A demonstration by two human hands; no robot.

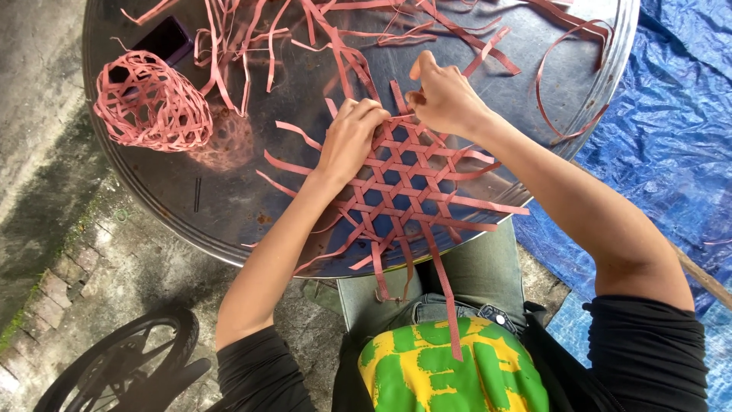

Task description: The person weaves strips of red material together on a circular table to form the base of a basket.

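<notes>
A flat open-weave mat (pixel 404 183) of pink strips, with hexagonal gaps, lies on a round metal tray (pixel 229 221) in front of me. My left hand (pixel 349 139) presses down on the mat's upper left edge, fingers curled over the strips. At the mat's top edge my right hand (pixel 442 98) pinches a pink strip between thumb and fingers. Long strip ends stick out all round the mat, and one hangs over the tray rim onto my lap.
A finished pink woven basket shape (pixel 152 103) lies on the tray's left side beside a dark box (pixel 168 40). Loose pink strips (pixel 320 30) are scattered across the tray's far part. A blue tarpaulin (pixel 671 114) covers the ground at right; a wheel (pixel 114 366) stands lower left.
</notes>
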